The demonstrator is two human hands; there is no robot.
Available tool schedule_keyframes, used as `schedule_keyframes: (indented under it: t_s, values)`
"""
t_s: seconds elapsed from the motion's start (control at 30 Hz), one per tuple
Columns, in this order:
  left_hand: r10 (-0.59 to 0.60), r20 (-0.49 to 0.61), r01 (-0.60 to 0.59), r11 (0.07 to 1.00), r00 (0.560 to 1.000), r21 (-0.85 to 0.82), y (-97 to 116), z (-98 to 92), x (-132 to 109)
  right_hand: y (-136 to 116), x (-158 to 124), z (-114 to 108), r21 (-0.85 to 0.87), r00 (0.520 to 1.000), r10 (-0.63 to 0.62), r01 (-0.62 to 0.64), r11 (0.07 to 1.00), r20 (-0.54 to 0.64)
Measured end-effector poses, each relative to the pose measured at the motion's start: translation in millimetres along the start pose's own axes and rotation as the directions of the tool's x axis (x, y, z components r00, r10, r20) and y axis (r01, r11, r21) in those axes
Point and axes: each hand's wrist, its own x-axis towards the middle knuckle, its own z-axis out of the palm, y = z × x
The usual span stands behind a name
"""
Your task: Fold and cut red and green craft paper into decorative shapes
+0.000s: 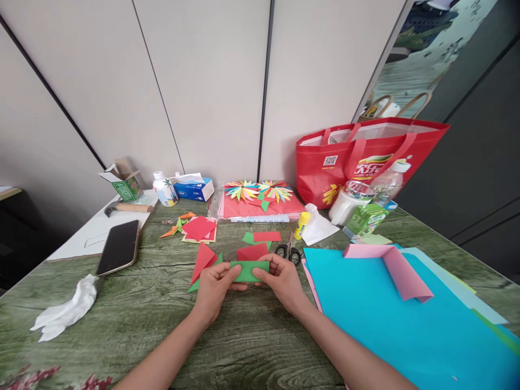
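My left hand (214, 286) and my right hand (281, 280) both pinch a folded green paper strip (248, 270) just above the green wood-grain table (162, 319). Each hand grips one end, thumbs on top. Red folded paper pieces (203, 259) and a red piece (252, 252) lie right behind the strip. Black scissors (289, 251) rest just beyond my right hand.
Large blue paper sheets (385, 319) with a curled pink sheet (400, 271) lie at the right. A phone (119, 246), crumpled tissue (69, 310), glue stick (301, 225), red tote bag (361, 157), tissue box (194, 188) and paper stars (258, 190) surround the work area.
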Motion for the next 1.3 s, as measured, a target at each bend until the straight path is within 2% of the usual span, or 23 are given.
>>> schedule_keyframes:
  t_s: [0.27, 0.43, 0.77, 1.0, 1.17, 1.3]
  values:
    - [-0.102, 0.110, 0.098, 0.994, 0.989, 0.043, 8, 0.0, 0, -1, 0, -2, -0.106, 0.999, -0.028, 0.030, 0.994, 0.019]
    - [-0.179, 0.137, 0.166, 0.981, 0.974, 0.099, 10, -0.5, -1, 0, 0, -4, -0.157, 0.998, -0.045, 0.050, 0.986, 0.037]
    - [-0.143, 0.063, 0.135, 0.985, 0.988, 0.109, 10, 4.4, -4, 0, 0, -3, -0.175, 0.998, -0.055, 0.059, 0.983, 0.024]
    - [-0.153, 0.150, 0.125, 0.975, 0.977, 0.184, 8, -2.4, 0, -1, 0, -4, -0.219, 0.997, -0.040, 0.054, 0.974, 0.066]
    - [-0.260, 0.210, 0.195, 0.938, 0.942, 0.289, 10, -3.5, 1, -2, -2, -4, -0.331, 0.992, -0.070, 0.101, 0.938, 0.105]
    - [-0.253, 0.215, 0.177, 0.931, 0.943, 0.321, 9, -3.4, 0, -1, -2, -4, -0.365, 0.988, -0.086, 0.128, 0.922, 0.128]
